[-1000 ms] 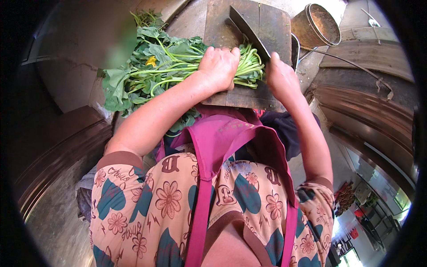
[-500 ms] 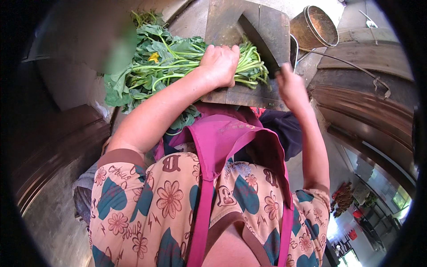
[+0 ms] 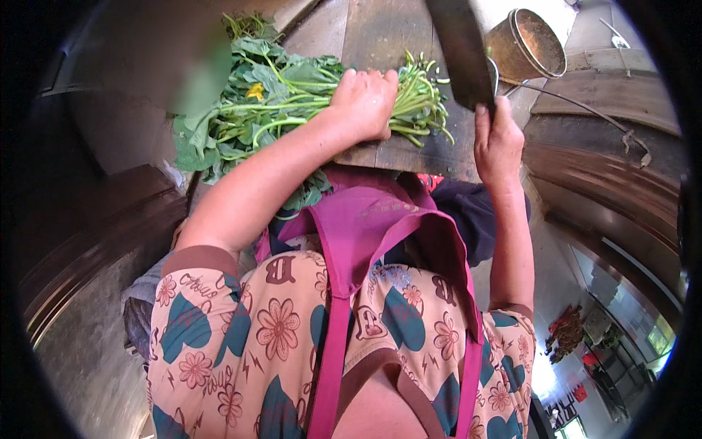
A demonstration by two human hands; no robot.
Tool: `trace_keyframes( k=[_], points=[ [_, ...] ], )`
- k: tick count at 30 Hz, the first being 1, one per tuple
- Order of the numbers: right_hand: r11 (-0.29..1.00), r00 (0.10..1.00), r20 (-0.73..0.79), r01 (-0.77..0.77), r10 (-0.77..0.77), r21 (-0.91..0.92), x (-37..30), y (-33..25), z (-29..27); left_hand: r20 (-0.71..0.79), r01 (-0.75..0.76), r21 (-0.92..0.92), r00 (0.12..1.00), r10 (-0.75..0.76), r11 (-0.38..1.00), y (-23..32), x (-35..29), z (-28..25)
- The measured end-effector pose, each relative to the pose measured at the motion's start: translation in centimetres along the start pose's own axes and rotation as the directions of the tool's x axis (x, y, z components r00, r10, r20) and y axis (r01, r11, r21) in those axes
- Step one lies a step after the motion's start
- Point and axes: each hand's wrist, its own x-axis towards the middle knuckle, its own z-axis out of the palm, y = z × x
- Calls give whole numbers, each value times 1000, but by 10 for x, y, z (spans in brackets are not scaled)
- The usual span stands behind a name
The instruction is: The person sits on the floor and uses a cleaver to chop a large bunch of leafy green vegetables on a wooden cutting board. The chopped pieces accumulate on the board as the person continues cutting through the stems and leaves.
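A bundle of leafy green vines (image 3: 281,110) with long stems lies across a wooden chopping board (image 3: 380,33). Its leaves spread to the left, with one yellow flower (image 3: 255,91) among them. Closed round the stems, my left hand (image 3: 365,104) presses the bundle to the board, and the stem ends (image 3: 420,102) stick out on its right. My right hand (image 3: 500,143) grips a broad, dark-bladed cleaver (image 3: 461,51), raised above the board's right side, apart from the stems. The cleaver's handle is hidden in my fingers.
Beyond the board, at the right, a rusty, dirty bucket (image 3: 523,45) leans on its side. A thin bent rod or cord (image 3: 578,110) runs from near it over dark wooden planks (image 3: 599,139). A blurred green shape (image 3: 205,77) shows at upper left.
My right hand has lifted the cleaver up and to the right, away from the stem ends. My left hand stays closed on the bundle, nearly in place.
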Motion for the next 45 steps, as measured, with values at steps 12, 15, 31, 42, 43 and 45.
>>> trace_keyframes(
  k=[12,15,31,42,43,45],
  points=[
    [997,994,73,-76,78,-29,-6,17,20,52,-10,-46,999,12,999,6,-2,-4],
    [985,977,189,-64,93,-158,-1,19,31,54,4,-34,999,-2,999,0,-1,-7],
    [973,974,180,-99,137,-210,-6,6,44,34,-24,-45,999,26,999,5,-3,-2],
    [894,944,-37,-324,329,-311,28,65,-8,40,19,-18,999,-18,1000,8,-4,-3],
    [873,909,15,-395,416,-285,21,70,0,32,15,-19,999,-14,1000,9,-4,-3],
    [863,915,73,-345,397,-370,11,65,15,25,15,-20,1000,-15,1000,8,-5,-2]
  ],
)
